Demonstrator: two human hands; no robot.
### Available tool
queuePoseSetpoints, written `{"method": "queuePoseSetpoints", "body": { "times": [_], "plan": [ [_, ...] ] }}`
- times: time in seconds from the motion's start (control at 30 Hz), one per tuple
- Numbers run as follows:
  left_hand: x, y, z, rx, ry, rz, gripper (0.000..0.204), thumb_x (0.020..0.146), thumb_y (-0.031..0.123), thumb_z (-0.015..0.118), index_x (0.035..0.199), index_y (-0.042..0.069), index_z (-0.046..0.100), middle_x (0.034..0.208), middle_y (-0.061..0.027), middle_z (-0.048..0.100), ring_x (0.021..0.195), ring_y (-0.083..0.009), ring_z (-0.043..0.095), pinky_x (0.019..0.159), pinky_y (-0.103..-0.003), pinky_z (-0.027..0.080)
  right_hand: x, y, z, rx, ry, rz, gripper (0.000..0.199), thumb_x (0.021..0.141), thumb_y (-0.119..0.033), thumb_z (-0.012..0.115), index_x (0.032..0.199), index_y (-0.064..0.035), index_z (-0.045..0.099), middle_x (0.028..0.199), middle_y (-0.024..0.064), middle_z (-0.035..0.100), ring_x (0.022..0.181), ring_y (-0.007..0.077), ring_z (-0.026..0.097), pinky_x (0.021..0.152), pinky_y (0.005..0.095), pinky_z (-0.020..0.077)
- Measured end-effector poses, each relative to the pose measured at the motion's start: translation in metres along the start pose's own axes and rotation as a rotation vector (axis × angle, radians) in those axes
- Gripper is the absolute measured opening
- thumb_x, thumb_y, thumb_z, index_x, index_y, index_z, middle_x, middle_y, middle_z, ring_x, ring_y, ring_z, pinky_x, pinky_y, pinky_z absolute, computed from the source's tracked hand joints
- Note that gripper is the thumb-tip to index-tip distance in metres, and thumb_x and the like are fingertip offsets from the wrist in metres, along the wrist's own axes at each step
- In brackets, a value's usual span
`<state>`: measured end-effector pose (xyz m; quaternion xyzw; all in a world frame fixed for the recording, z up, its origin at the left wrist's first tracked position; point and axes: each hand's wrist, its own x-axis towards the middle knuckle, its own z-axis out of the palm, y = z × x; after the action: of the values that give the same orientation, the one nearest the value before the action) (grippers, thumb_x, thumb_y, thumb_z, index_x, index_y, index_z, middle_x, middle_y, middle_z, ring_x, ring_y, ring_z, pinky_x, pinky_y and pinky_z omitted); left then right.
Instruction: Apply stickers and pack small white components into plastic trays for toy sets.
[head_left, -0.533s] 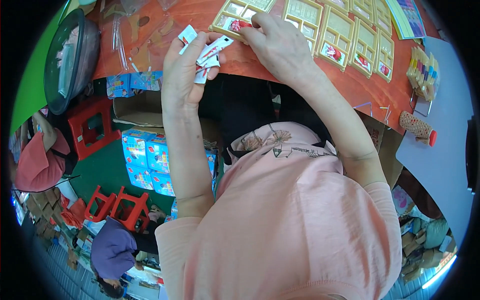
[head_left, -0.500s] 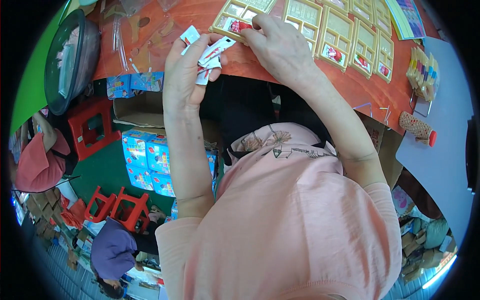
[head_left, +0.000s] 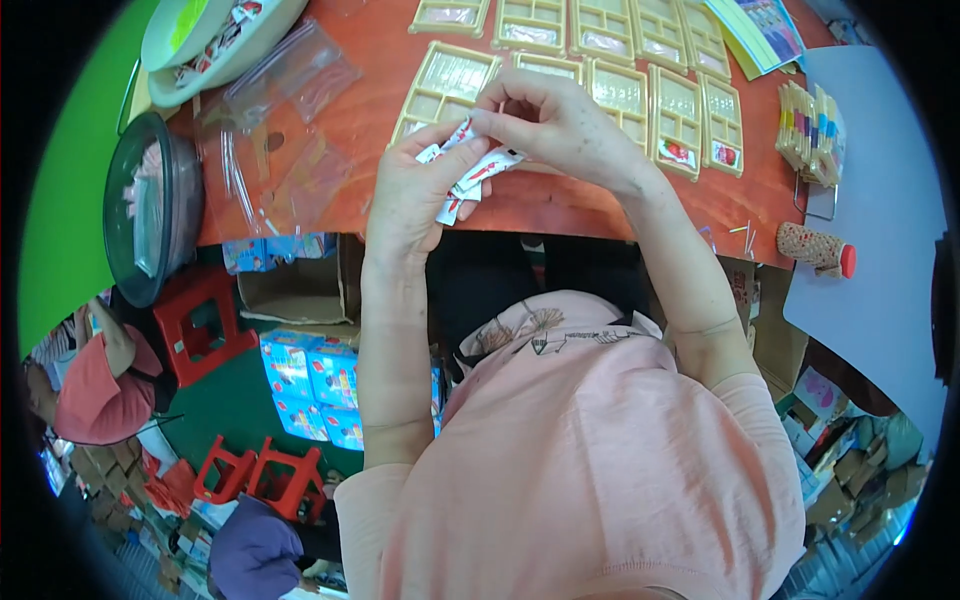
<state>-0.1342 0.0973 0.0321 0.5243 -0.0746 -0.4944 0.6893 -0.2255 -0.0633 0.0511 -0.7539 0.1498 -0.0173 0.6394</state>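
In my left hand (head_left: pixel 405 205) is a fanned bunch of small white packets (head_left: pixel 480 175) with red pictures, gripped between thumb and fingers above the table's near edge. My right hand (head_left: pixel 565 130) meets it from the right, thumb and forefinger pinched at the top of one packet (head_left: pixel 460 133). Just beyond my hands stand two rows of beige compartment trays (head_left: pixel 617 92) with clear pieces inside. Strawberry-picture packets (head_left: pixel 677 153) lie in the lower compartments of the right-hand trays. My hands partly hide the nearest trays.
On the red table (head_left: pixel 300 195) lie clear plastic bags (head_left: pixel 320 75). White bowls (head_left: pixel 215 75) and a dark green basin (head_left: pixel 190 210) sit left. At right are a rack of coloured strips (head_left: pixel 812 135) and a red-capped bottle (head_left: pixel 815 250). Red stools (head_left: pixel 285 478) and two people are at left.
My right hand has left a tray, where it was touching a strawberry packet, and come back to the packets in my left hand. The whole view has shifted, showing more of the table.
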Motion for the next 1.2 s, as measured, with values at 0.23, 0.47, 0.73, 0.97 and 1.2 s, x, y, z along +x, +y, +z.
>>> {"method": "queuePoseSetpoints", "body": {
  "times": [0.23, 0.47, 0.73, 0.97, 1.2],
  "plan": [
    [0.031, 0.007, 0.001, -0.122, 0.148, 0.068, 0.032, 0.087, 0.004, 0.072, 0.115, -0.005, 0.06, 0.085, -0.0159, 0.069, 0.06, -0.0159, 0.067, 0.037, -0.022, 0.045, 0.024, 0.01, -0.045, -0.425, 0.312, -0.269, 0.013, 0.091, -0.015, 0.069, 0.099, -0.004, 0.07, 0.081, 0.0014, 0.065, 0.072, 0.0075, 0.059, 0.065, 0.0238, 0.0479],
    [0.039, 0.007, -0.001, -0.336, 0.172, 0.069, 0.027, 0.093, 0.01, 0.068, 0.114, -0.002, 0.058, 0.092, -0.0153, 0.068, 0.067, -0.0184, 0.067, 0.042, -0.022, 0.047, 0.11, 0.033, -0.043, -0.94, 0.454, -0.502, 0.015, 0.091, -0.023, 0.064, 0.101, -0.0127, 0.068, 0.096, 0.0087, 0.066, 0.085, 0.0307, 0.067, 0.071, 0.0431, 0.0536],
    [0.041, 0.003, -0.005, -0.414, 0.16, 0.082, 0.024, 0.093, 0.011, 0.068, 0.112, 0.0, 0.059, 0.095, -0.0162, 0.068, 0.072, -0.0195, 0.068, 0.044, -0.022, 0.047, 0.081, 0.028, -0.044, -0.757, 0.409, -0.522, 0.027, 0.092, -0.028, 0.069, 0.105, -0.0045, 0.071, 0.082, 0.0012, 0.065, 0.073, 0.0079, 0.057, 0.063, 0.0229, 0.0465],
    [0.053, 0.003, 0.019, -0.25, 0.188, 0.214, 0.024, 0.092, 0.012, 0.07, 0.109, -0.001, 0.06, 0.089, -0.0152, 0.068, 0.066, -0.0183, 0.067, 0.045, -0.023, 0.05, 0.026, 0.009, -0.045, -0.033, 0.01, 0.031, 0.034, 0.092, -0.036, 0.07, 0.105, -0.0053, 0.072, 0.078, -0.0024, 0.062, 0.067, 0.0042, 0.052, 0.058, 0.019, 0.0415],
    [0.057, -0.004, 0.027, -0.207, 0.041, 0.095, 0.033, 0.088, 0.009, 0.074, 0.114, -0.005, 0.06, 0.092, -0.017, 0.068, 0.067, -0.0194, 0.067, 0.044, -0.024, 0.048, 0.012, 0.031, -0.068, -0.081, 0.339, -0.108, 0.021, 0.094, -0.02, 0.068, 0.107, -0.0033, 0.069, 0.077, -0.0021, 0.061, 0.066, 0.0044, 0.054, 0.06, 0.0192, 0.0438]
  ]
}}
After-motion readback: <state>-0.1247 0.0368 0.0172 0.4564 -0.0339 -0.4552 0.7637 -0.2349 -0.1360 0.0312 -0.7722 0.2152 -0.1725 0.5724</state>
